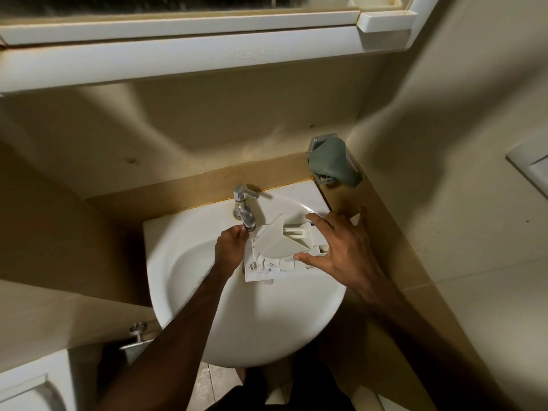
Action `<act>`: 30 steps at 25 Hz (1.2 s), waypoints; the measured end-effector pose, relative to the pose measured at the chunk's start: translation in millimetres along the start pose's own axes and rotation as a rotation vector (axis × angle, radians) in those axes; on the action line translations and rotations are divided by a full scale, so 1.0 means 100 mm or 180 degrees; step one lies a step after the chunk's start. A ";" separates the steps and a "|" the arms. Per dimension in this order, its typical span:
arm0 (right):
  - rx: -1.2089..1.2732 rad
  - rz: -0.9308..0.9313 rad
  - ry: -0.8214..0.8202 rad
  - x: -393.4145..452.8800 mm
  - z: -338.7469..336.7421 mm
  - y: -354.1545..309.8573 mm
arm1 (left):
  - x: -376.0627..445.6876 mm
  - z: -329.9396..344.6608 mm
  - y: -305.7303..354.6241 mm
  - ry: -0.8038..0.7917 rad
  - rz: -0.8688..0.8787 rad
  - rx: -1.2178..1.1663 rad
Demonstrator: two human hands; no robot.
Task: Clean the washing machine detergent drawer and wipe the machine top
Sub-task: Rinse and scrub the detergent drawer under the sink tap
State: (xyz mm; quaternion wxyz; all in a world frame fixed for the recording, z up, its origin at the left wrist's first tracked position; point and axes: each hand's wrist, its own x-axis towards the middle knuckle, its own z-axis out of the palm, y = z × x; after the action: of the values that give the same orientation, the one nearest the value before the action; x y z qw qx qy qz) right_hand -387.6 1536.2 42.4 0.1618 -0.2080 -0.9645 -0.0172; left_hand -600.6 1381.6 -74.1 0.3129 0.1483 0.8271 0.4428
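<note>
You are holding the detergent drawer (278,250) over the white sink (189,292), just under the chrome tap (244,207), with a thin stream of water falling onto its left end. The drawer is white plastic and sits tilted, its compartments and a raised triangular panel facing up towards you.

Your left hand (229,247) comes in from the near left, forearm stretched diagonally across the basin. Its fingers are curled round the drawer's left edge, right below the spout, gripping it.

Your right hand (341,247) reaches in from the near right with the wrist bent and the palm facing down. The fingers are spread wide and nearly straight, laid over the drawer's right end; the thumb lies along the near edge and the forefinger reaches across the far side. It steadies the drawer with a loose, splayed hold more than a tight clasp.

A green cloth (333,166) hangs over a metal holder on the wall at the far right, well apart from both hands. A white shelf (178,59) runs across the wall above the sink.
</note>
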 end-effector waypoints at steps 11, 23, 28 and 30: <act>-0.0061 0.0223 0.0003 0.01 0.07 -0.03 | -0.12 0.01 -0.06 -0.0395 -0.0823 -0.1470; 0.0442 0.1141 0.0019 -0.04 0.10 -0.23 | -0.02 -0.09 -0.09 -0.0414 -0.0846 -0.0903; 0.0483 0.1493 0.0130 -0.07 0.02 -0.31 | -0.08 -0.09 -0.06 -0.0212 -0.1252 -0.1994; 0.0499 0.1580 0.0180 -0.07 0.02 -0.34 | -0.13 -0.10 -0.12 -0.0531 -0.1282 -0.2568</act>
State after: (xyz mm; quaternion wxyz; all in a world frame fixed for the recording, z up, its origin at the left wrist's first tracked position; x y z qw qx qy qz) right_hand -395.4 1502.7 39.4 0.2035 -0.4245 -0.8774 0.0920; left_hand -596.9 1362.0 -75.0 0.4910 -0.1139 0.5729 0.6463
